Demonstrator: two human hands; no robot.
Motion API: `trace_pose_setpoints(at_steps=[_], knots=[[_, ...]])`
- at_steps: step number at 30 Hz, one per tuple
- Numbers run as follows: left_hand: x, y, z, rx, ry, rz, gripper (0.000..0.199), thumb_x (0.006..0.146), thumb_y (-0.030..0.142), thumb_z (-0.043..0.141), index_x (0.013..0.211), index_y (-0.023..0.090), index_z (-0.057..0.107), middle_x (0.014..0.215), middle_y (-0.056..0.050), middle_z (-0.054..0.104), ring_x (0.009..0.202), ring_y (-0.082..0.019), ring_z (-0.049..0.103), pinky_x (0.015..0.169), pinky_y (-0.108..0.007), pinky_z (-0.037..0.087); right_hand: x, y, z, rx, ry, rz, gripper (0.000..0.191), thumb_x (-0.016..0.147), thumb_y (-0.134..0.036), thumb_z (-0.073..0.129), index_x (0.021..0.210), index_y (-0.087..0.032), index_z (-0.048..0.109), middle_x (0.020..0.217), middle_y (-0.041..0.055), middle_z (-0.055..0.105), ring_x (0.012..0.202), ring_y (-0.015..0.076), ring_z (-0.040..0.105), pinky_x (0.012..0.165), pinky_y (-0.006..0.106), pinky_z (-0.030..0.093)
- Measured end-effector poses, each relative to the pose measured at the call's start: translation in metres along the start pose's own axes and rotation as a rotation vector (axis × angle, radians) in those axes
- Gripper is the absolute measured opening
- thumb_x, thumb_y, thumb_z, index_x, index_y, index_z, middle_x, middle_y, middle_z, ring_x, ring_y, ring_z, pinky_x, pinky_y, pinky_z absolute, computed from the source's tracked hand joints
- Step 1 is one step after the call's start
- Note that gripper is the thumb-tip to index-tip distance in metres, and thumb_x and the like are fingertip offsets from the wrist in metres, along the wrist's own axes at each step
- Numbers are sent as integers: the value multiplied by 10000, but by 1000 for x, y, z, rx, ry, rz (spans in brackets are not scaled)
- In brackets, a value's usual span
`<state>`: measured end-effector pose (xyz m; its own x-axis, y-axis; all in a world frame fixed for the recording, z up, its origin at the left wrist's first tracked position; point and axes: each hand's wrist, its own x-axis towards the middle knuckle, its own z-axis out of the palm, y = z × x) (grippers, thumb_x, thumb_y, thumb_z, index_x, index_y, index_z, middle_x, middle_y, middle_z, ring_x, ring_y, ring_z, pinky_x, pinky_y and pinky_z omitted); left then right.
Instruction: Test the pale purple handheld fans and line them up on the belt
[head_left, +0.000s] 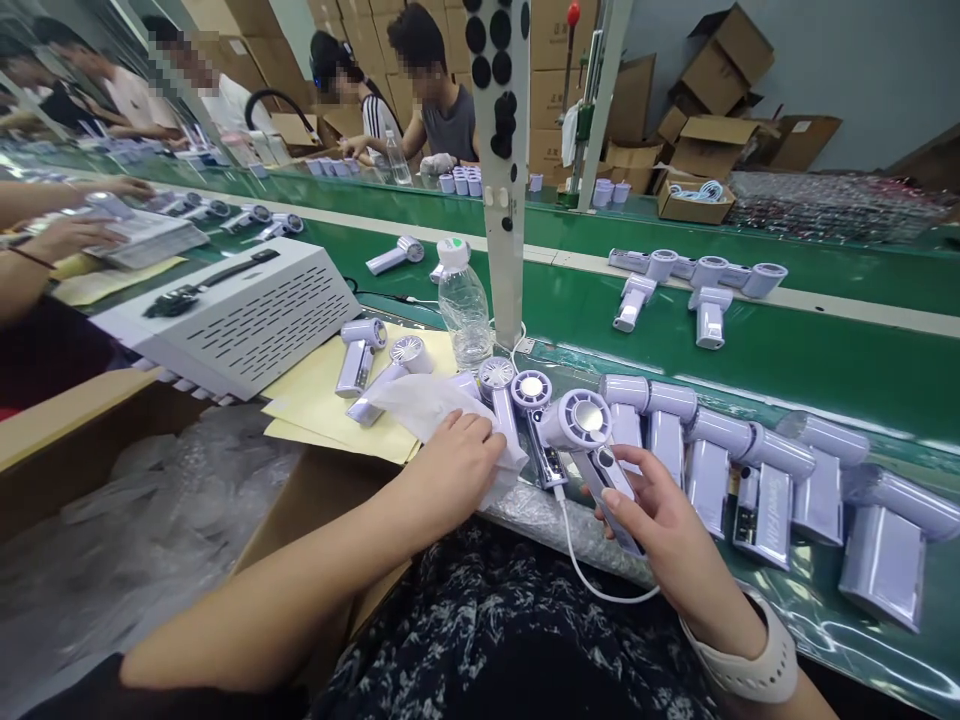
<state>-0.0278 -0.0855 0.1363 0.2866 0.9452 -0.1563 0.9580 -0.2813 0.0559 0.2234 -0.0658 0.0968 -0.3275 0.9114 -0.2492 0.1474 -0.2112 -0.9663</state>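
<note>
My right hand [656,500] grips the handle of a lilac handheld fan [584,420], its round head tilted up toward me. My left hand [461,465] rests with curled fingers on a thin white plastic sheet [409,400]; the sheet partly covers some fans. Between the hands, another fan [532,390] lies with a white cable plugged into its base. Right of my right hand stands a row of lilac fans [709,470], some in clear wrap. Two more fans [360,355] lie on yellow paper at the left.
A clear bottle [463,310] stands beside a metal post [506,200]. A vented metal box [240,310] is at left, above a carton of plastic bags [172,500]. More fans lie on the green conveyor [570,340]. People work across the line; another person's hands are at far left.
</note>
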Motion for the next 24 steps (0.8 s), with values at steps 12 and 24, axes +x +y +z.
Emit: trace_pose_setpoints(at_steps=[12,24], knots=[[3,-23,3,-736,150,-217,267,929,264,502,862,173,744,897,-66,694,873,-231,636,840,-387,504,-6,-6,13,-69,-96,-180,515,836,-420,768,1298,-256,613,1209,95,761,1051,285,733,918,412,588],[-12,-44,25,-1483,464,-412,595,796,287,615,1368,241,462,748,66,474,603,-115,511,603,-260,469,33,-45,55,-690,-239,-292,476,939,-350,618,1360,-141,688,1350,166,712,1243,380,655,1096,572,479]])
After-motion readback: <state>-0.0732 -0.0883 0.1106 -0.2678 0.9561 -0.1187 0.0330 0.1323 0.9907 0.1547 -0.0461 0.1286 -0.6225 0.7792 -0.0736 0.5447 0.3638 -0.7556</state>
